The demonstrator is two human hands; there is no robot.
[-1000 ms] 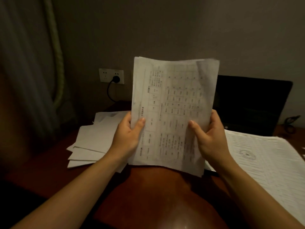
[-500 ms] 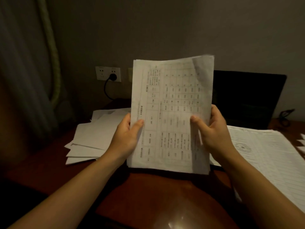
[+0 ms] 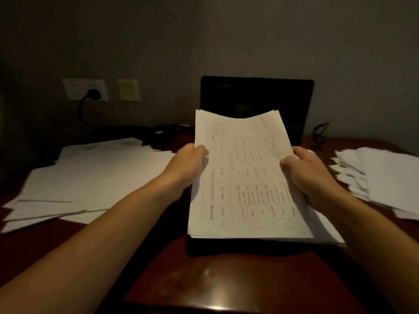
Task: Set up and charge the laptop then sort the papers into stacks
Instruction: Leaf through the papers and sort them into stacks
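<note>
I hold a bundle of printed sheets with tables (image 3: 247, 177) over the open black laptop (image 3: 256, 98). My left hand (image 3: 190, 164) grips its left edge and my right hand (image 3: 306, 171) grips its right edge. The sheets lie tilted back, almost flat, and hide the laptop's keyboard. The laptop's dark screen stands upright behind them. A black plug (image 3: 93, 94) sits in the wall socket (image 3: 85, 89), and its cable (image 3: 82, 114) runs down to the desk.
A loose spread of white papers (image 3: 86, 177) covers the desk's left side. Another fanned pile of papers (image 3: 381, 180) lies at the right. A second wall plate (image 3: 128, 89) is beside the socket. Black glasses (image 3: 319, 130) rest by the laptop. The brown desk (image 3: 204, 279) shines in front.
The bundle has dropped from upright in front of my face to nearly flat over the laptop. My view has swung right, so the laptop is centred and the right pile shows.
</note>
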